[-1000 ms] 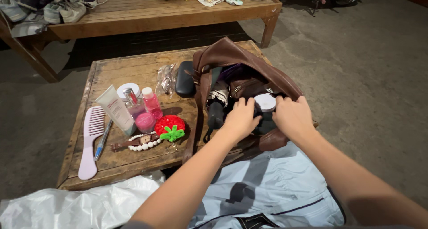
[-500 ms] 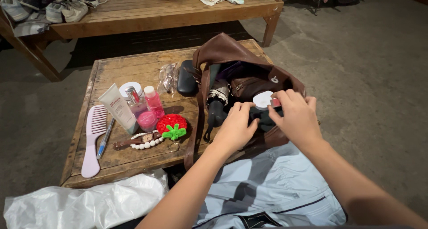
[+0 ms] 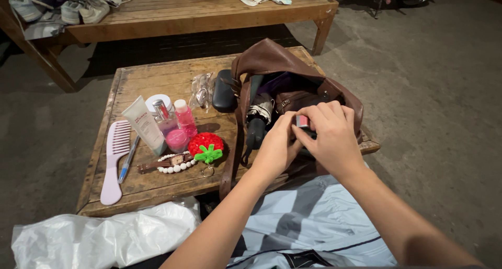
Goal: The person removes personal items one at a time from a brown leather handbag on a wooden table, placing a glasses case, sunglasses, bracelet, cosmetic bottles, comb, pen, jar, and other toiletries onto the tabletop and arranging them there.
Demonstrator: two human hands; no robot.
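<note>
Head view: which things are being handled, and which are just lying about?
In hand: brown bag, small red item pinched by right hand, left hand alongside.
Lying about: comb, tube, pink bottle, crochet strawberry, glasses case, umbrella.

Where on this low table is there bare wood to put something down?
Bare wood lies along the table's far edge, behind the glasses case and clear wrapper, and at the near edge in front of the comb and bead bracelet. The middle is crowded with toiletries; the brown bag fills the right side.
</note>
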